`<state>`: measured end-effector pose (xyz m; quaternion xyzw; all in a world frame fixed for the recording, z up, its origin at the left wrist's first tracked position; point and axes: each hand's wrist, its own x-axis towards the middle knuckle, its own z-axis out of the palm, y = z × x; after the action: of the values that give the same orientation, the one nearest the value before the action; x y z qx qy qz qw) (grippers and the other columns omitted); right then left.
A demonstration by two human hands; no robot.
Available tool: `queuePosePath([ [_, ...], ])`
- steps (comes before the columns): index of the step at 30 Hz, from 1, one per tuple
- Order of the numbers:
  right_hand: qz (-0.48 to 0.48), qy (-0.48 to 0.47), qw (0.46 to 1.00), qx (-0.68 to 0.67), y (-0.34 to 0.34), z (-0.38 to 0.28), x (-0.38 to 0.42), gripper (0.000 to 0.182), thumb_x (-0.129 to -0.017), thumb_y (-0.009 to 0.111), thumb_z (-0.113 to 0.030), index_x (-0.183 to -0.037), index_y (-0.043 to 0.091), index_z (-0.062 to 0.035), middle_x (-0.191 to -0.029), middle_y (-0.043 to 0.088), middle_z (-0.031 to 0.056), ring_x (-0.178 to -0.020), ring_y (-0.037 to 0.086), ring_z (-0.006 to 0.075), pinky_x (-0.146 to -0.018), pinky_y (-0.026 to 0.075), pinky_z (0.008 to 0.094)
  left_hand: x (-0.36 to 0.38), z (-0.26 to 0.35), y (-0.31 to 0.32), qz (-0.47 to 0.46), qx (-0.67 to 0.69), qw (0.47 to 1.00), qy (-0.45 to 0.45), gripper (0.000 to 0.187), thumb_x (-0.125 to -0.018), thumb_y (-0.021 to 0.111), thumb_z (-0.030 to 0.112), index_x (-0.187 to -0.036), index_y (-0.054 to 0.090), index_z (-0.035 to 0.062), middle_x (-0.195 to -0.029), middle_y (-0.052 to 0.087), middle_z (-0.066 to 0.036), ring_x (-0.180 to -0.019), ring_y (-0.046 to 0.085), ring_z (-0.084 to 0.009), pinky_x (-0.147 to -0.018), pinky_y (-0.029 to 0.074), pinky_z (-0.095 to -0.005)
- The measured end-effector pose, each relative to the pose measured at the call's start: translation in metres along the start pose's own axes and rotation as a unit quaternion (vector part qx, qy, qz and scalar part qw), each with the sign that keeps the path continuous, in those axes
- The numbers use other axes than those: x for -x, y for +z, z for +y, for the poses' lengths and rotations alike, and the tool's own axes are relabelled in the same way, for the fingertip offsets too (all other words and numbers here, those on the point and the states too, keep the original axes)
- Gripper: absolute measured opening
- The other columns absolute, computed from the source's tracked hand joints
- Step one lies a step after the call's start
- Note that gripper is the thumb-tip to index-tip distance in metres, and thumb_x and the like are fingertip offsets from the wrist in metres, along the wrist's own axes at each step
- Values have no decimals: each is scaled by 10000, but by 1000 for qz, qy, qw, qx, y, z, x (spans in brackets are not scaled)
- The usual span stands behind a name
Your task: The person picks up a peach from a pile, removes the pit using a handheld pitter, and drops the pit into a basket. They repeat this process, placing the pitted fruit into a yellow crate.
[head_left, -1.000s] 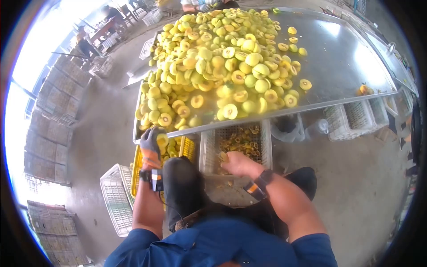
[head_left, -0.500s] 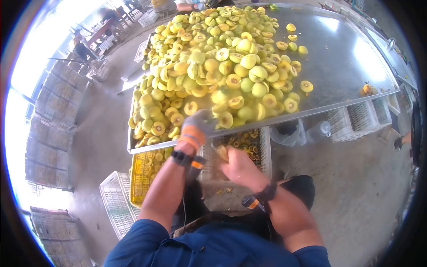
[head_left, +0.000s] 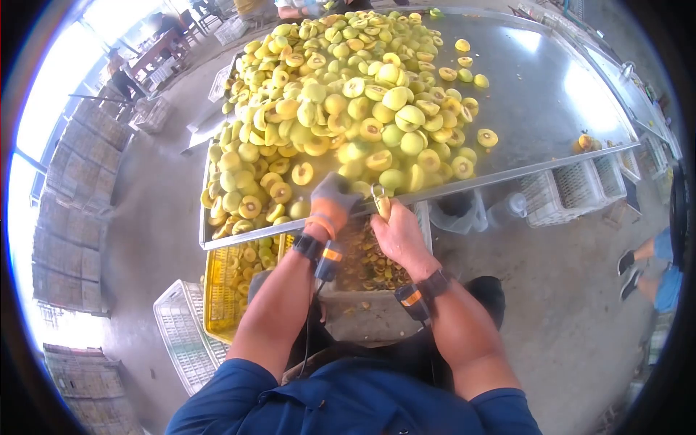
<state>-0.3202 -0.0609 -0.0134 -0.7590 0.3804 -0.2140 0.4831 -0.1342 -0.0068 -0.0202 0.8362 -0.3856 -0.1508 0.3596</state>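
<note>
My left hand [head_left: 335, 201], in a grey and orange glove, is at the near rim of the metal table [head_left: 522, 172]. Its fingers are curled beside the fruit; whatever is in them is hidden. Bare, my right hand [head_left: 399, 230] grips a pitting tool [head_left: 381, 203] with a yellowish handle and a metal loop pointing up, close to the left fingertips. A heap of halved yellow-green peaches [head_left: 395, 98] covers the table's left and middle, many with brown centres showing. Under the rim, a crate [head_left: 426, 230] contains brownish pits and scraps.
A yellow crate [head_left: 217, 290] of peach halves stands below the table's left corner, beside white crates [head_left: 177, 319]. More white crates [head_left: 573, 192] and clear plastic containers [head_left: 507, 209] sit under the right side. A person's legs [head_left: 649, 268] show at far right.
My right hand has risen from above the scrap crate to the table rim, bringing the tool's loop into sight. My left hand stays near the rim. Legs have appeared at far right.
</note>
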Motion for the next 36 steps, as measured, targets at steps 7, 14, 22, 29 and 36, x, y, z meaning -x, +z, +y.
queuePosePath([
  [7, -57, -48, 996, 47, -1, 4, 12, 347, -938, 704, -210, -1120, 621, 74, -991, 715, 355, -1008, 681, 547, -869, 540, 589, 30, -15, -3, -20, 169, 983, 65, 362, -843, 838, 7, -1181, 709, -10, -1067, 784, -81, -976, 716, -117, -897, 590, -301],
  [14, -110, -111, 988, 11, 8, 13, 13, 225, -974, 631, -154, -1053, 624, 57, -878, 719, 276, -831, 705, 487, -726, 540, 514, 44, -12, -20, -61, 150, 984, 70, 341, -866, 794, 4, -1198, 716, -11, -1107, 779, -105, -990, 727, -156, -900, 588, -317],
  [22, -320, 138, 885, -309, -1, -13, 23, 200, -1025, 626, -191, -951, 630, -6, -700, 587, 38, -506, 557, 140, -462, 411, 330, 57, -21, 1, 55, 254, 961, 101, 290, -1000, 626, 81, -1262, 699, -19, -1122, 767, -157, -1009, 731, -252, -881, 588, -371],
  [29, -178, -140, 958, -177, 33, 7, 31, 184, -1008, 608, -153, -985, 681, 15, -757, 681, 107, -534, 606, 151, -478, 441, 328, 64, -1, 1, 159, -26, 976, 148, 422, -888, 668, -38, -1306, 679, 16, -1102, 757, -187, -999, 730, -366, -861, 598, -424],
  [36, -409, 203, 785, -419, 0, -19, 44, 166, -1047, 582, -160, -907, 538, -82, -686, 490, -10, -487, 467, 100, -435, 343, 306, 66, 26, -28, 6, 55, 952, 300, 266, -866, 704, 29, -1130, 726, 21, -961, 752, -170, -881, 740, -359, -778, 589, -413],
])
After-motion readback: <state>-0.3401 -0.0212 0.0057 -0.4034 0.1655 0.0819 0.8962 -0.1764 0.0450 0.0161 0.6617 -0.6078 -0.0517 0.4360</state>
